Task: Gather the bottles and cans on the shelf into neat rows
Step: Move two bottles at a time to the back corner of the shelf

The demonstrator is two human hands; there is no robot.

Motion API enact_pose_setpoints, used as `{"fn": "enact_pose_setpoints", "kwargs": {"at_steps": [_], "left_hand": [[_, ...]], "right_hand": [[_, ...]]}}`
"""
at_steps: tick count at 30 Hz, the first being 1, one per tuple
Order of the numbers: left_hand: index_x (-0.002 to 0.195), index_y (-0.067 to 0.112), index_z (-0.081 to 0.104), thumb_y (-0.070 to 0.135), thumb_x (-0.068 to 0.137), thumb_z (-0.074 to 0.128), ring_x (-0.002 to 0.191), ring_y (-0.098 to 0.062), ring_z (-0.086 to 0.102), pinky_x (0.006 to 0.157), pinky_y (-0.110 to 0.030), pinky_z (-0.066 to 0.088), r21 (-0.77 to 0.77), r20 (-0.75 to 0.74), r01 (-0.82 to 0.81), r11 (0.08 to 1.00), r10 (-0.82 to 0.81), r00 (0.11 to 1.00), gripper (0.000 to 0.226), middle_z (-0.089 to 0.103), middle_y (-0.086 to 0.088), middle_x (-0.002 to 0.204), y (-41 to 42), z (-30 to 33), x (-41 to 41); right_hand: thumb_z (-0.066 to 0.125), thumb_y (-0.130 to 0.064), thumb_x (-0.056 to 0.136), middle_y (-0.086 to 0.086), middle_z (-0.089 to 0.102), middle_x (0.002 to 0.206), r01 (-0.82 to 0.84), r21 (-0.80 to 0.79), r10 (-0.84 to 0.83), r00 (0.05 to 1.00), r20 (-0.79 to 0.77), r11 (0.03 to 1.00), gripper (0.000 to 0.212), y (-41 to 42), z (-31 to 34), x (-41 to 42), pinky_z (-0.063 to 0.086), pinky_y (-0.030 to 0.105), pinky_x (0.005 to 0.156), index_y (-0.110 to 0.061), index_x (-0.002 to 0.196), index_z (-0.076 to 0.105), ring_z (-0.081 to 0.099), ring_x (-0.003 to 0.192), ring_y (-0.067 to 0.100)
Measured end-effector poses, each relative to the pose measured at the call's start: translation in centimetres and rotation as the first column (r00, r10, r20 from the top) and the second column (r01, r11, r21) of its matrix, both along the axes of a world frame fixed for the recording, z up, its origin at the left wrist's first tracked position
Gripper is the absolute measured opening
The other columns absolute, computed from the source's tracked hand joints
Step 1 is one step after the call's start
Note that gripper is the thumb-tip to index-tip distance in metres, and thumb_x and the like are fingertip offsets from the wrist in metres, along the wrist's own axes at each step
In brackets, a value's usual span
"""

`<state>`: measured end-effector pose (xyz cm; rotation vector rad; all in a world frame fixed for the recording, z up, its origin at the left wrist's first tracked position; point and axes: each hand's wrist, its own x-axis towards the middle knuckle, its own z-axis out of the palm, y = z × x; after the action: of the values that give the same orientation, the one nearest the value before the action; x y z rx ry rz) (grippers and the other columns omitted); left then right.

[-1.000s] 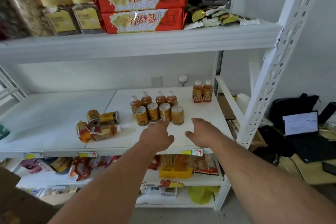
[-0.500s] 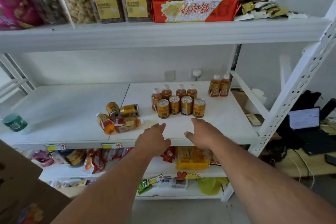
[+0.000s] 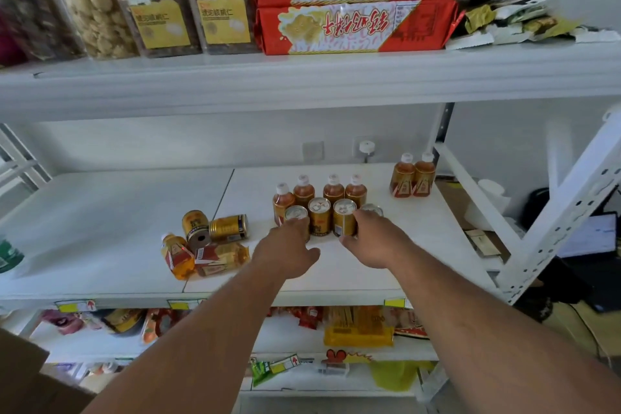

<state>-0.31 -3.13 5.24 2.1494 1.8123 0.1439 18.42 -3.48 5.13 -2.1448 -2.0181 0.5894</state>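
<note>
gold cans [image 3: 319,219] now touched by both hands, previously apart.

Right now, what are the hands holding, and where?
Left hand is at the leftmost can's side, right hand at the rightmost can's side; actual grip cannot be told.

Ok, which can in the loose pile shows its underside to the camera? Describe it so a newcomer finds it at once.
Start at the white middle shelf and look left of the tidy can row that both hands reach for, to the toppled pile. The tipped gold can sits at its back left, beside another lying gold can. Only it points a dark round base with a hole-like centre at the viewer.
</note>
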Motion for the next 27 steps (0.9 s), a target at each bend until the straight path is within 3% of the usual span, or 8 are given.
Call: {"fn": "enact_pose_setpoints", "kwargs": {"at_steps": [3,7,11,13,15,17,20,27], "left_hand": [[0.134,0.027,0.046,0.041,0.084,0.062,0.106,-0.024,0.061,0.084,-0.040,0.055,-0.019,0.049,0.018,1.000,-0.017,0.999,0.054,0.059,0.002,0.123,1.8,0.4,1.1],[0.134,0.031,0.048,0.035,0.082,0.065,0.104,-0.021,0.060,0.082,-0.038,0.053,-0.029,0.087,0.039,0.999,-0.036,0.996,0.055,0.057,0.006,0.114,4.4,1.0,2.1],[0.129,0.030,0.045,0.043,0.071,0.065,0.113,-0.028,0.055,0.086,-0.044,0.051,-0.032,0.052,0.039,0.999,-0.038,0.998,0.062,0.054,0.000,0.129,8.2,1.6,3.0],[0.142,0.032,0.038,0.043,0.075,0.066,0.126,-0.026,0.050,0.098,-0.046,0.047,-0.015,0.030,0.065,0.998,-0.065,0.997,0.073,0.046,0.001,0.145,10.1,1.5,3.3],[0.153,0.031,0.025,0.042,0.082,0.067,0.139,-0.022,0.038,0.108,-0.044,0.039,0.023,0.001,0.100,0.995,-0.101,0.995,0.084,0.033,0.005,0.157,12.1,1.5,3.7],[0.155,0.031,0.020,0.042,0.084,0.069,0.143,-0.021,0.032,0.111,-0.044,0.035,0.049,-0.006,0.137,0.989,-0.137,0.991,0.087,0.026,0.007,0.161,14.2,1.4,4.0],[0.156,0.030,0.018,0.042,0.085,0.070,0.144,-0.021,0.029,0.111,-0.042,0.034,0.046,-0.040,0.198,0.979,-0.196,0.980,0.089,0.023,0.007,0.162,16.7,1.0,4.3],[0.154,0.033,0.023,0.042,0.077,0.079,0.140,-0.019,0.037,0.106,-0.039,0.037,-0.033,-0.094,0.294,0.955,-0.296,0.951,0.095,0.030,0.010,0.159,20.5,0.0,4.7]], "right_hand": [[0.059,-0.050,0.089,0.005,0.062,0.124,0.016,0.005,-0.016,0.999,-0.029,1.000,0.049,1.8,-0.3,1.0,0.055,0.043,0.086,-0.024,0.130,0.053,0.062,0.103,0.026],[0.063,-0.048,0.088,0.005,0.065,0.124,0.034,0.020,-0.033,0.998,-0.062,0.999,0.049,3.9,-0.5,2.1,0.052,0.040,0.083,-0.023,0.129,0.054,0.063,0.106,0.028],[0.061,-0.052,0.087,0.006,0.063,0.129,0.066,0.029,-0.064,0.996,-0.059,0.997,0.061,6.6,-0.7,3.3,0.053,0.041,0.086,-0.020,0.138,0.049,0.062,0.110,0.029],[0.060,-0.052,0.088,0.006,0.063,0.130,0.092,0.039,-0.089,0.994,-0.071,0.995,0.055,7.9,-0.7,3.5,0.053,0.044,0.091,-0.022,0.133,0.052,0.062,0.111,0.028],[0.060,-0.049,0.093,0.010,0.056,0.142,0.110,0.028,-0.109,0.993,-0.048,0.993,0.059,9.1,-0.5,3.8,0.050,0.045,0.099,-0.017,0.142,0.048,0.057,0.124,0.030],[0.059,-0.046,0.097,0.011,0.043,0.156,0.126,0.002,-0.126,0.992,-0.023,0.992,0.070,10.2,-0.5,4.1,0.043,0.043,0.108,-0.013,0.153,0.035,0.045,0.139,0.031],[0.060,-0.046,0.097,0.008,0.030,0.165,0.166,-0.029,-0.167,0.985,-0.044,0.986,0.080,11.9,-1.0,4.5,0.037,0.042,0.113,-0.015,0.160,0.022,0.035,0.148,0.029],[0.066,-0.045,0.095,0.007,0.027,0.167,0.179,-0.069,-0.188,0.970,-0.154,0.981,0.087,14.5,-2.7,5.2,0.039,0.038,0.113,-0.017,0.163,0.018,0.039,0.146,0.027]]}}
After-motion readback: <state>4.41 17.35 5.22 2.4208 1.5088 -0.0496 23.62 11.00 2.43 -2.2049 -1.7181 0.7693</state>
